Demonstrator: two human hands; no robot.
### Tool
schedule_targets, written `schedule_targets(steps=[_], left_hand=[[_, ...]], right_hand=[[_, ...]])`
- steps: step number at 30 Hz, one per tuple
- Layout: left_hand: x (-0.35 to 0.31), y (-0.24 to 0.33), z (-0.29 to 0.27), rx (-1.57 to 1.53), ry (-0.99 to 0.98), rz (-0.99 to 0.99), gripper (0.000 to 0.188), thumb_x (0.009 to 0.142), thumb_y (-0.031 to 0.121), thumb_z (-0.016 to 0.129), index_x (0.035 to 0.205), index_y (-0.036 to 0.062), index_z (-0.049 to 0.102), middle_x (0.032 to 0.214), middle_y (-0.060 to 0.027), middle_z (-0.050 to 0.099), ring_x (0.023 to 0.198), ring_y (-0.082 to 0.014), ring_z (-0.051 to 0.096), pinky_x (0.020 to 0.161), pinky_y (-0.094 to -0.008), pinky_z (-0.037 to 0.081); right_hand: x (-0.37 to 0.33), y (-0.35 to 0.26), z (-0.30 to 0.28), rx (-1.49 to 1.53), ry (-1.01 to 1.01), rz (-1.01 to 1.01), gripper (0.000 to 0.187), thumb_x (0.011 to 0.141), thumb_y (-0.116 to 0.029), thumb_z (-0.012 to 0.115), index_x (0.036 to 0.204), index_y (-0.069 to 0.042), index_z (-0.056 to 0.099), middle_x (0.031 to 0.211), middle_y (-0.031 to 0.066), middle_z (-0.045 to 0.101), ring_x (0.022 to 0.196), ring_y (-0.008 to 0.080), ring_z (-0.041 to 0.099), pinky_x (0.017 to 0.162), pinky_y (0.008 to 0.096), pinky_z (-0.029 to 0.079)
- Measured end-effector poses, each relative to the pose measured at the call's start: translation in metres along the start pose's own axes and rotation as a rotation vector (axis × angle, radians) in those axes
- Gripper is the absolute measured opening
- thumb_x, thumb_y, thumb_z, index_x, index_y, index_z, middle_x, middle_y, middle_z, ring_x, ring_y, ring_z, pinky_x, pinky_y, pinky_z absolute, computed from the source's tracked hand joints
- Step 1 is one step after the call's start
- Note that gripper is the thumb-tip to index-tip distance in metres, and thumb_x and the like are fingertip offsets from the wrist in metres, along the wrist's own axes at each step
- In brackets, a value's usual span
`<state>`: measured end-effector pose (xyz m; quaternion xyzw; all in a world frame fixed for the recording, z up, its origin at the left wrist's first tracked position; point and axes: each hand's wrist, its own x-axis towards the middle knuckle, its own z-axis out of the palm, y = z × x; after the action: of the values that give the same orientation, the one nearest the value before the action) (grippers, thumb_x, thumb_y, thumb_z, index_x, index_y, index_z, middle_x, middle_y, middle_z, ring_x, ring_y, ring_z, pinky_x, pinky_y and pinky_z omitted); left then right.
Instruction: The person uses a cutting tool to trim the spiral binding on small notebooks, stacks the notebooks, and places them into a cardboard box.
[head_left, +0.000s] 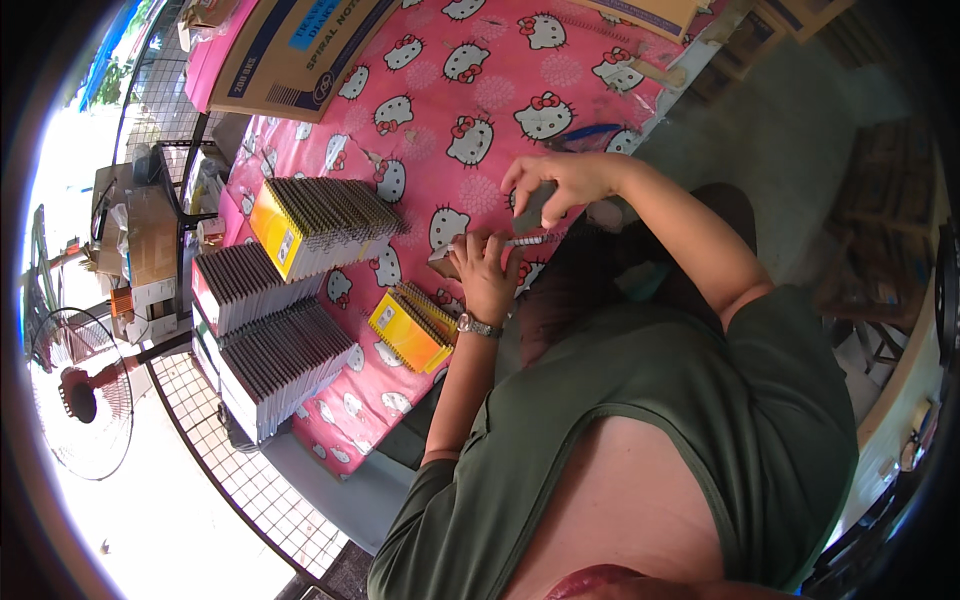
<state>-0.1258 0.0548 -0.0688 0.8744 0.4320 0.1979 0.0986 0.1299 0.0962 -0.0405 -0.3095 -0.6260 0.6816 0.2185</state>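
The left hand (487, 268) pinches a spiral-bound notebook (500, 245) steady while the right hand's (560, 180) curled fingers grip its upper end.

top: olive-green short-sleeved shirt (640, 400) | left wrist: silver metal-band wristwatch (476, 325) | forearms: bare

Left of the grip, a small fanned stack of yellow spiral notebooks (412, 328) lies on the pink cat-print cloth (480, 60). Farther left stand larger rows of notebooks (318, 225), a brown cardboard box (300, 50) beyond, and a standing fan (80, 395).
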Motion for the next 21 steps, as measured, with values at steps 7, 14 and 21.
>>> schedule_targets(steps=[7, 14, 21], left_hand=[[0.008, -0.009, -0.006, -0.145, 0.105, -0.033, 0.033, 0.072, 0.008, 0.073, 0.102, 0.0085, 0.06, 0.108, -0.0106, 0.057, 0.104, -0.0335, 0.051, 0.094, -0.0457, 0.039], [-0.002, -0.034, -0.008, -0.205, 0.044, -0.076, 0.033, 0.075, 0.003, 0.07, 0.105, 0.0057, 0.058, 0.109, -0.0116, 0.057, 0.102, -0.0309, 0.055, 0.086, -0.0409, 0.045], [0.008, -0.042, -0.011, -0.418, -0.06, -0.179, 0.03, 0.079, 0.003, 0.071, 0.106, 0.0026, 0.058, 0.109, -0.015, 0.056, 0.087, -0.0302, 0.06, 0.074, -0.0359, 0.052]], right_hand=[[-0.003, 0.001, 0.004, -0.442, 0.194, 0.002, 0.043, 0.066, -0.022, 0.082, 0.107, -0.011, 0.074, 0.138, 0.0096, 0.047, 0.123, 0.0265, 0.049, 0.102, 0.0394, 0.042], [0.008, -0.01, 0.007, -0.007, -0.018, -0.075, 0.04, 0.07, -0.011, 0.078, 0.109, -0.006, 0.072, 0.138, 0.0093, 0.046, 0.111, 0.0215, 0.058, 0.089, 0.0323, 0.05], [0.024, 0.002, 0.003, -0.214, 0.086, -0.009, 0.037, 0.071, -0.01, 0.073, 0.108, -0.007, 0.072, 0.103, 0.0074, 0.067, 0.088, 0.0182, 0.063, 0.078, 0.0319, 0.051]])
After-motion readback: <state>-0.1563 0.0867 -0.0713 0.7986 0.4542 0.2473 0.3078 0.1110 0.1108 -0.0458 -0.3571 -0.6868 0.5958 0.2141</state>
